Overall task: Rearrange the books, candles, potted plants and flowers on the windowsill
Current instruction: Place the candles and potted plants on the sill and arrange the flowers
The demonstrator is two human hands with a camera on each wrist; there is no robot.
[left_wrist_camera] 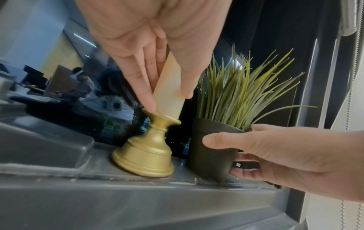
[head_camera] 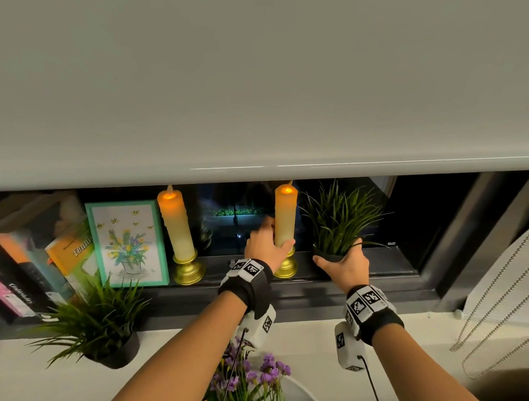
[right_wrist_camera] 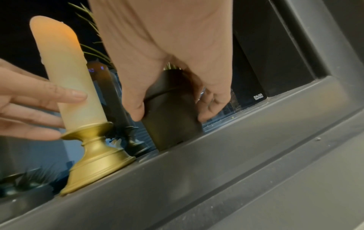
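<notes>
Windowsill (head_camera: 312, 337) rearrange, near to far: purple flowers (head_camera: 251, 371) sit closest, bottom centre on the pale sill, with a second potted plant (head_camera: 103, 326) to their left near the front edge. Books (head_camera: 29, 276) lean at far left, a flower-print picture (head_camera: 127, 243) beside them, then a candle (head_camera: 175, 224) on a gold base. Further back, on the dark window ledge (left_wrist_camera: 138, 194), both hands are busy. Left hand (head_camera: 264, 245) is wrapped round the lower shaft of the second candle (head_camera: 284, 216), thumb one side, fingers the other; its gold holder (left_wrist_camera: 145, 152) looks tilted and blurred in the left wrist view, so likely mid-lift or mid-set, can't tell which. Right hand (head_camera: 345, 263) grips the black pot of the grass plant (head_camera: 340, 218), thumb on the near face, fingers curled behind; pot base looks to be touching the ledge. Candle and pot are just beside each other, not touching. Step in hand: positioning this pair against the glass. Next move needs the holder brought flat before letting go, since tall candle on a narrow base tips easily, and the pot kept clear of it.
</notes>
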